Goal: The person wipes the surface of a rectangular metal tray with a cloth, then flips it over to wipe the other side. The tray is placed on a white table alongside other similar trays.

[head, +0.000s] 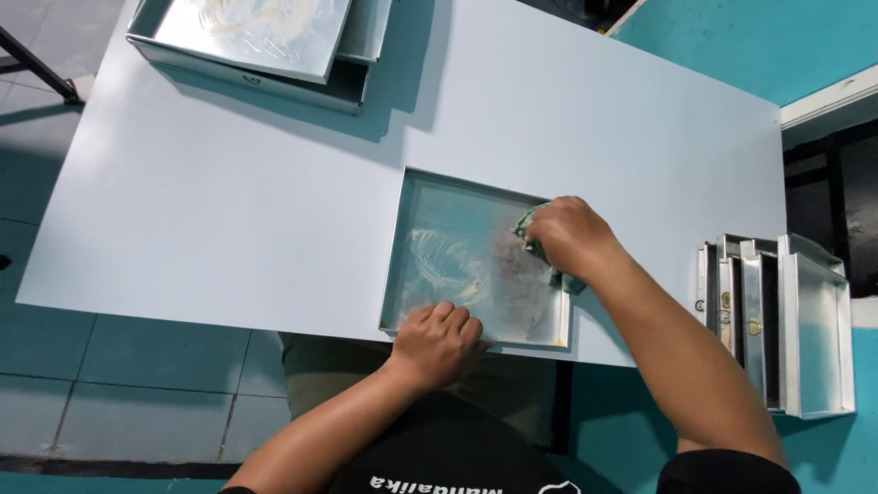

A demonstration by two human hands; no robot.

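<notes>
A shallow square metal baking pan point(430, 197) lies at the near edge of the pale table point(229, 210). Whitish grease smears streak its bottom at the left. My right hand point(572, 238) is closed on a greenish cloth point(529, 224) and presses it against the pan's inner floor near the right wall. My left hand point(439, 343) grips the pan's near rim, with fingers curled over the edge.
A stack of greased metal pans point(265, 46) sits at the table's far left corner. Several more pans point(777, 320) stand on edge to the right, off the table. Tiled floor lies on the left, and a teal wall stands behind.
</notes>
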